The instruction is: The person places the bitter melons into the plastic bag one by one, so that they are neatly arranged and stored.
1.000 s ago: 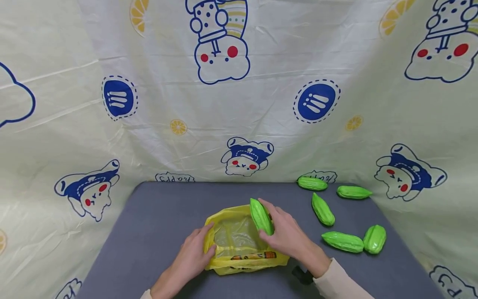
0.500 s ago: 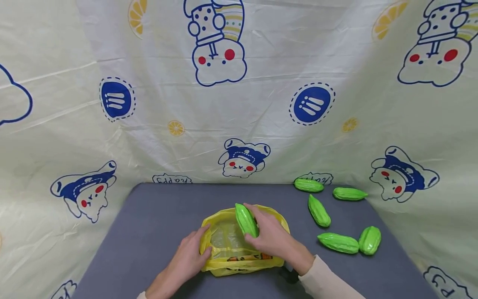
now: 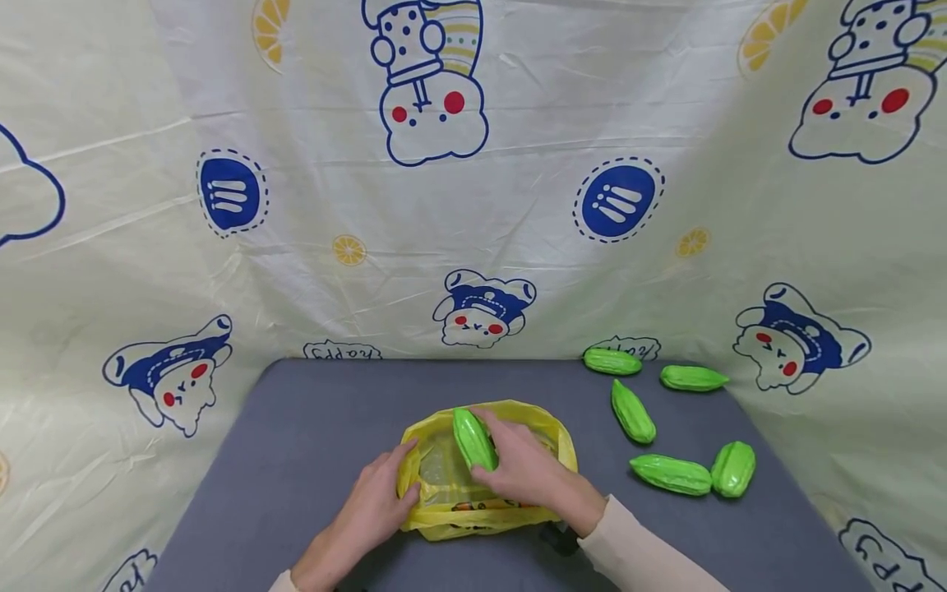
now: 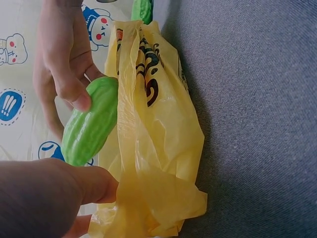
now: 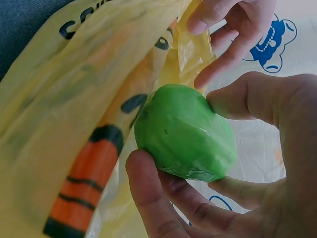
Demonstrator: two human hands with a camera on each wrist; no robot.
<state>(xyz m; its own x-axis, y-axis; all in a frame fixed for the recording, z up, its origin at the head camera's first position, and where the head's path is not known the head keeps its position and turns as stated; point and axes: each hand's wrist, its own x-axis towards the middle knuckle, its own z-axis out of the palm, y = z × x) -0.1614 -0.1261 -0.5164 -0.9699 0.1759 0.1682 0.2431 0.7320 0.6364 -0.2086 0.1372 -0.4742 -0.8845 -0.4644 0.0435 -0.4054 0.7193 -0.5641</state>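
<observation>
In the head view a yellow plastic bag stands with its mouth spread wide in front of me. At its left rim my left hand holds the film between thumb and fingers. My right hand grips a green ridged bitter melon over the bag's mouth, tilted, one end pointing up and left. The left wrist view has this bitter melon beside the bag's rim, a thumb pressing its side. Fingers and thumb surround the bitter melon in the right wrist view. The bag's bottom is hidden.
Several more bitter melons lie on the right of the grey table: one bitter melon nearest the bag's far side, another touching a third. A patterned curtain hangs behind the table's far edge.
My right hand has moved left with the bitter melon, from the bag's right side to over its mouth. The left hand has stayed at the left rim.
</observation>
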